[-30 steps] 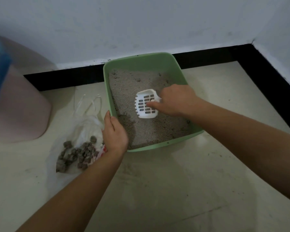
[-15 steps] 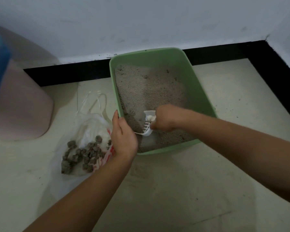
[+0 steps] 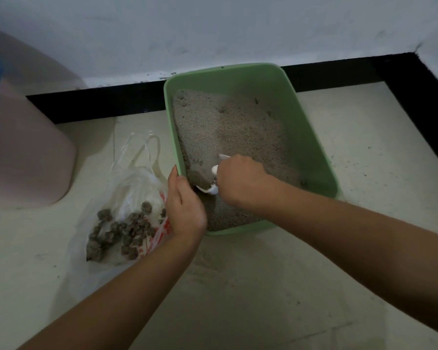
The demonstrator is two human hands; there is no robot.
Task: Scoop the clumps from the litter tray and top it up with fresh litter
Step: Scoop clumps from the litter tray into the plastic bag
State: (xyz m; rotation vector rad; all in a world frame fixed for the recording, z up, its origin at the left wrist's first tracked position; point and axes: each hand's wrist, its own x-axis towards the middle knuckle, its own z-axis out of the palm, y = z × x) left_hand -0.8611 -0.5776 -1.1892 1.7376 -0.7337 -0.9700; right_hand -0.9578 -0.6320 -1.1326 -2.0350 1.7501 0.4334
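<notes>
- Pale floor (image 3: pixel 263 286) by the wall holds the green litter tray (image 3: pixel 304 127); the left hand (image 3: pixel 185 205) grips its near-left rim.
- Right hand (image 3: pixel 240 183) has its fingers wrapped round the white scoop (image 3: pixel 210 190), which is dug into the litter.
- Clumps (image 3: pixel 127 228) lie in the plastic bag (image 3: pixel 134 188) alongside; the top-up looks not yet begun.

Dim corner: grey-white walls (image 3: pixel 213 26), black skirting (image 3: pixel 99 104), cream floor (image 3: pixel 263 286), pink container (image 3: pixel 23 152) at left.

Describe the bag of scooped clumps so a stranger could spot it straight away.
Start at the green litter tray by the black skirting. On the floor just left of it lies a clear plastic bag. Its red print and dark grey clumps inside set it apart from the plain pink bin farther left.
</notes>
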